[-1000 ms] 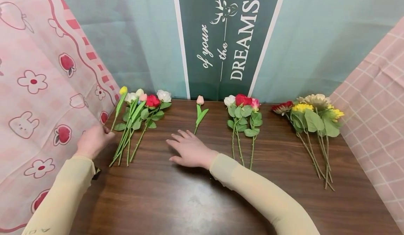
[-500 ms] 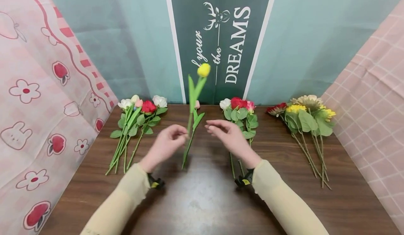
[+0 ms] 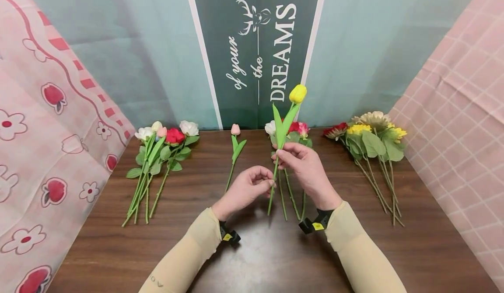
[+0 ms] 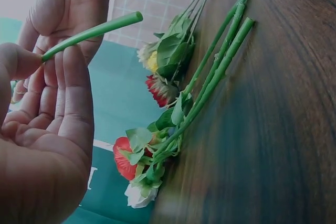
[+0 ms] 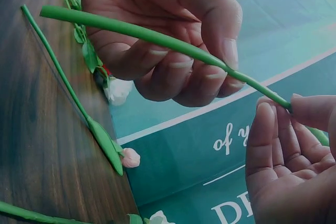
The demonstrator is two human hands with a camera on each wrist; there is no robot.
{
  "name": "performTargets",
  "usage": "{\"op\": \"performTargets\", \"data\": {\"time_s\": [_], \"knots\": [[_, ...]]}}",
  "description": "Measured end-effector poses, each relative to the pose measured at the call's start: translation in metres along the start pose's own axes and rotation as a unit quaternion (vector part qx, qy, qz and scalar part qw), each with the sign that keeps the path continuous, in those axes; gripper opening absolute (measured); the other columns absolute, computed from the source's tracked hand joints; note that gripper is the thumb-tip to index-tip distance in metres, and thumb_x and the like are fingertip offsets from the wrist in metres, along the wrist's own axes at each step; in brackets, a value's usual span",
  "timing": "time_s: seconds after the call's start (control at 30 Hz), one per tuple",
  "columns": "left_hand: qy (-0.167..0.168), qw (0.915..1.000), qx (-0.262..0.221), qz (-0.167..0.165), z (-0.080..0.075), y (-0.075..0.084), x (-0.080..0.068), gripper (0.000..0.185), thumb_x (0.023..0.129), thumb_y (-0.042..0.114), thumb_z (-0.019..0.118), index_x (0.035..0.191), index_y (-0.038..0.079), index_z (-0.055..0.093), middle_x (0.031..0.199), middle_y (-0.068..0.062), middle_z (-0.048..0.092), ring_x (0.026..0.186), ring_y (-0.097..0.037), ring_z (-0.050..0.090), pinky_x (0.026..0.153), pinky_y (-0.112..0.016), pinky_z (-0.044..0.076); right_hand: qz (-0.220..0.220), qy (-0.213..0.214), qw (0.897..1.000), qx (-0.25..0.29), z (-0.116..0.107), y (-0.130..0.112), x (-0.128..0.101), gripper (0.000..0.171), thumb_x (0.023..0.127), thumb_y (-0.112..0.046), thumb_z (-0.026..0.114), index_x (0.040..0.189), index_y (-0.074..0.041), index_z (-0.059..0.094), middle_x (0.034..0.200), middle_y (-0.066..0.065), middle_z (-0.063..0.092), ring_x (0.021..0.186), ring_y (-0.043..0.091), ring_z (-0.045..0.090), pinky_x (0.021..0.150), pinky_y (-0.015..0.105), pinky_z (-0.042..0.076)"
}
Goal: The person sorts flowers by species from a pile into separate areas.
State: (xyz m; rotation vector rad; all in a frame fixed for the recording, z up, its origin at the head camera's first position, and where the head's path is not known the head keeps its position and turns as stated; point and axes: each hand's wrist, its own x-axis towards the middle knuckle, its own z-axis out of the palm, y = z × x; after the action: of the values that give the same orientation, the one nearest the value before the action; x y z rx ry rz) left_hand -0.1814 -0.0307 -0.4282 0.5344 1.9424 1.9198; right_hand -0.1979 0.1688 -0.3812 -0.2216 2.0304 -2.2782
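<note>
1. Yellow tulip [image 3: 297,93] stands upright above the desk [image 3: 252,258], mid-scene.
2. Left hand [image 3: 246,189] pinches its stem low, fingers clamped on it.
3. Right hand [image 3: 307,170] pinches it higher (below the leaves).
4. Pink tulip [image 3: 235,130] lies just left.

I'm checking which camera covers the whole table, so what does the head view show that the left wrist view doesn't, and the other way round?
Only the head view shows the yellow tulip's bloom, the bunch at the left, the single pink tulip, the banner and both sleeves. Only the left wrist view shows the cut end of the tulip's stem close up and the left hand's palm side. Both show the left hand and right hand pinching that stem, the rose bunch, the sunflower bunch and the wooden table.
</note>
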Motion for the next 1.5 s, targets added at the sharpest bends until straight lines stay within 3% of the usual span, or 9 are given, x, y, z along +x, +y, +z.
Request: {"op": "performTargets", "data": {"time_s": [0.13,0.33,0.5,0.63,0.87,1.03,1.13,1.3,1.5], "knots": [[0.004,0.9999,-0.014,-0.002,0.002,-0.002,0.000,0.016,0.099,0.010,0.067,0.111,0.000,0.063,0.100,-0.016,0.067,0.078,-0.021,0.069,0.079,-0.045,0.060,-0.005,0.017,1.000,-0.010,0.001,-0.001,0.001,0.033,0.097,-0.016,0.073,0.121,0.007,0.067,0.096,0.010,0.075,0.082,0.017,0.070,0.079,0.035,0.060],[0.047,0.9984,0.030,0.006,0.008,-0.001,0.000,0.017,0.097,0.017,0.073,0.109,0.005,0.069,0.094,-0.018,0.069,0.077,-0.034,0.069,0.079,-0.055,0.058,-0.011,0.043,0.999,-0.030,0.000,0.001,0.003,0.030,0.097,-0.020,0.074,0.117,0.002,0.069,0.097,0.015,0.073,0.082,0.017,0.070,0.080,0.035,0.061],[0.087,0.9923,0.087,0.012,0.008,0.000,-0.001,0.016,0.096,0.019,0.074,0.106,0.008,0.071,0.091,-0.008,0.071,0.077,-0.039,0.070,0.072,-0.043,0.060,-0.008,0.047,0.998,-0.036,0.001,0.009,0.006,0.032,0.096,-0.023,0.075,0.116,0.002,0.069,0.096,0.011,0.073,0.080,0.018,0.069,0.079,0.032,0.060],[0.099,0.9883,0.116,0.007,0.002,0.000,-0.004,0.015,0.096,0.020,0.074,0.104,0.008,0.072,0.090,-0.011,0.072,0.075,-0.036,0.071,0.068,-0.034,0.059,-0.003,0.043,0.999,-0.032,0.006,0.015,0.009,0.036,0.096,-0.020,0.074,0.118,0.007,0.066,0.097,0.012,0.074,0.078,0.018,0.070,0.079,0.033,0.061],[0.131,0.9813,0.134,-0.042,-0.038,-0.014,-0.025,0.015,0.097,0.015,0.072,0.106,0.004,0.071,0.094,-0.014,0.073,0.069,-0.022,0.071,0.068,-0.040,0.062,0.001,-0.004,0.996,-0.091,0.012,0.027,0.010,0.031,0.102,-0.018,0.065,0.129,-0.001,0.065,0.108,0.016,0.071,0.097,0.036,0.069,0.084,0.037,0.060],[0.196,0.9653,0.139,-0.103,-0.083,-0.029,-0.042,0.016,0.097,0.008,0.070,0.109,-0.003,0.069,0.095,-0.016,0.073,0.068,-0.021,0.071,0.065,-0.035,0.062,-0.010,-0.032,0.990,-0.140,0.017,0.032,0.006,0.029,0.102,-0.020,0.066,0.127,-0.005,0.068,0.114,0.021,0.069,0.100,0.037,0.067,0.087,0.044,0.059],[0.209,0.9561,0.153,-0.136,-0.102,-0.035,-0.048,0.017,0.097,0.008,0.069,0.110,-0.004,0.068,0.093,-0.015,0.073,0.067,-0.019,0.071,0.065,-0.034,0.062,-0.014,-0.047,0.987,-0.153,0.020,0.034,0.004,0.027,0.102,-0.019,0.067,0.125,-0.005,0.070,0.115,0.020,0.069,0.103,0.038,0.067,0.090,0.050,0.057],[0.186,0.9528,0.174,-0.165,-0.116,-0.039,-0.050,0.020,0.097,0.011,0.068,0.109,-0.006,0.068,0.091,-0.013,0.073,0.066,-0.017,0.071,0.066,-0.033,0.061,-0.017,-0.059,0.985,-0.159,0.027,0.039,0.001,0.025,0.101,-0.017,0.067,0.122,-0.005,0.071,0.114,0.016,0.070,0.103,0.031,0.069,0.090,0.052,0.057],[0.185,0.9479,0.179,-0.189,-0.115,-0.036,-0.049,0.019,0.097,0.010,0.070,0.107,-0.006,0.067,0.089,-0.011,0.073,0.067,-0.017,0.070,0.065,-0.033,0.062,-0.017,-0.069,0.984,-0.165,0.030,0.041,0.001,0.023,0.101,-0.018,0.066,0.121,-0.007,0.071,0.114,0.012,0.071,0.105,0.030,0.069,0.089,0.048,0.058]]}}
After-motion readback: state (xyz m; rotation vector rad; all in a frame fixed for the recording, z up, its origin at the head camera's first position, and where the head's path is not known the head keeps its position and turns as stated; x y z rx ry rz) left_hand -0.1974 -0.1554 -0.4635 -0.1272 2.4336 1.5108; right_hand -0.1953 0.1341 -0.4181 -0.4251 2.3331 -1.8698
